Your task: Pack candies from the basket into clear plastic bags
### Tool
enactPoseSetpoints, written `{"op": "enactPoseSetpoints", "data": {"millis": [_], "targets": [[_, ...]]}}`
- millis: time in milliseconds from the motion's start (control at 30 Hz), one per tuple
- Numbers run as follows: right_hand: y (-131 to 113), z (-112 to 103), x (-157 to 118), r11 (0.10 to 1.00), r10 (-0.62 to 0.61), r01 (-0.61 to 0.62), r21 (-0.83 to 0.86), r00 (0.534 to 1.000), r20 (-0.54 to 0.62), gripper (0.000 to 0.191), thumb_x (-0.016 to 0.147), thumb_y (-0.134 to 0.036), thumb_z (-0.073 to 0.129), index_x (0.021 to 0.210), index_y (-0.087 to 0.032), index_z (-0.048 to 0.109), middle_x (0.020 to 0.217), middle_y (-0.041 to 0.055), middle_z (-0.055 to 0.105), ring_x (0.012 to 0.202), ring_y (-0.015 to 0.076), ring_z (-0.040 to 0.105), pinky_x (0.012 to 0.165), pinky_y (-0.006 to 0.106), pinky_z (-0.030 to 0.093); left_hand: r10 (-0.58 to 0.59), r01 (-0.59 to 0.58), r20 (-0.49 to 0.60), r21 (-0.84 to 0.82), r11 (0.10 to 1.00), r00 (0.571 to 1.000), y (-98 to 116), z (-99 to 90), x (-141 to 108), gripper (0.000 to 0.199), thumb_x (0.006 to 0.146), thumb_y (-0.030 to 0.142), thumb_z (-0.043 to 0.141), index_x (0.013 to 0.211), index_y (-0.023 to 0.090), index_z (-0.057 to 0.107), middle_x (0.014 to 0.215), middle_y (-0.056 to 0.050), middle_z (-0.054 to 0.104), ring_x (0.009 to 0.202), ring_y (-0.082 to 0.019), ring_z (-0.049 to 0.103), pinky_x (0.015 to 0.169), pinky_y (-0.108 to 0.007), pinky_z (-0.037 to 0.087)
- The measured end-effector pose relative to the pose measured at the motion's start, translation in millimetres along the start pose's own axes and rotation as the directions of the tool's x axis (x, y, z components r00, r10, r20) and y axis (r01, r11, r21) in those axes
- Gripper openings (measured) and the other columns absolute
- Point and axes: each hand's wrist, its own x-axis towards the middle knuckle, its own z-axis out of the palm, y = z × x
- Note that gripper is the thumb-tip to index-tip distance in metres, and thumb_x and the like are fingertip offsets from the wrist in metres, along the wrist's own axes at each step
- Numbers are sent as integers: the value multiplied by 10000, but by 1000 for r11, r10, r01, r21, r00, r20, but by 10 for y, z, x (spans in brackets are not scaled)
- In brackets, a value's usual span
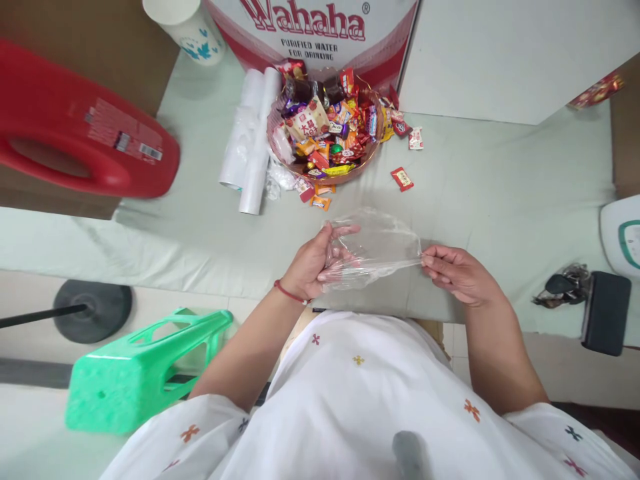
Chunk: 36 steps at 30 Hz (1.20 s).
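A thin, clear plastic bag [375, 243] is stretched between my hands above the front of the table. My left hand [320, 257] grips its left end; the fingers are partly apart and show through the film, and I cannot tell how many are inside it. At the other end, my right hand [453, 270] pinches the gathered plastic between thumb and fingers. Beyond the bag stands a clear bowl [327, 179] heaped with wrapped candies [345, 130]. A red-wrapped candy [402, 179] lies to the bowl's right, and orange-wrapped candies [321, 202] lie just in front of it.
White plastic rolls [255, 140] lie left of the bowl, near a paper cup [203, 40] and a large red jug [95, 127]. A Wahaha carton [315, 33] stands behind. Keys [563, 287] and a black phone [606, 313] lie at right. A green stool [145, 373] is below left.
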Motion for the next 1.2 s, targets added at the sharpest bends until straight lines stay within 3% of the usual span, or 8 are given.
{"op": "enactPoseSetpoints", "data": {"millis": [200,300,400,600,700,933,1100,1200], "targets": [[53,-49,-92,993,-7,24,118,990,-143,381,713,-490,889,801,-183,680,621,-29,521,465,44,259,420,205,101,75,-80,-86,-60,995,993,40,-63,13,647,1009,677,402,1334,167,631,671,-72,725,270,-15,173,325,-197,61],[138,187,-47,993,31,-26,119,999,-42,453,748,-584,837,913,-175,732,831,53,688,484,46,329,412,211,146,81,-93,-102,-117,989,991,32,-40,25,612,1039,644,341,1335,185,618,701,-58,732,263,-22,191,317,-197,85],[238,526,67,978,45,-51,205,998,31,530,740,-620,828,1061,-209,732,1121,89,720,519,45,380,406,212,145,94,-115,-127,-170,979,987,7,33,32,600,1066,601,272,1348,187,603,679,-40,716,264,-29,192,317,-199,104],[256,900,236,910,24,27,414,993,-117,509,658,-619,870,885,-208,675,809,-9,613,494,42,285,390,205,97,110,-135,-151,-162,977,982,-45,69,33,607,1047,639,314,1328,184,602,666,-22,694,273,-28,193,318,-205,106],[214,878,219,933,25,24,358,991,-131,495,605,-551,921,771,-198,616,740,-23,593,484,36,287,396,202,138,130,-156,-167,-156,975,977,-39,16,33,608,1025,662,374,1329,186,599,690,-21,704,278,-26,203,315,-203,123],[209,643,109,991,74,-72,109,997,-17,483,640,-589,892,732,-180,652,715,2,626,469,40,299,416,221,157,146,-164,-172,-94,982,974,14,-71,65,659,1006,687,401,1333,152,606,680,-39,714,276,-28,208,322,-208,98],[121,437,29,988,62,-49,-149,995,81,433,716,-576,848,723,-172,692,641,-28,559,480,46,301,446,227,196,199,-189,-168,76,979,965,-38,-101,68,720,981,726,411,1322,136,643,645,-43,700,283,-41,234,317,-216,105],[26,269,-15,975,29,-12,-223,997,72,398,748,-546,837,733,-174,698,616,-42,525,495,51,308,456,223,203,236,-207,-181,169,964,955,-41,-126,48,718,974,736,417,1276,139,676,555,-15,642,286,-50,248,324,-208,124]]}}
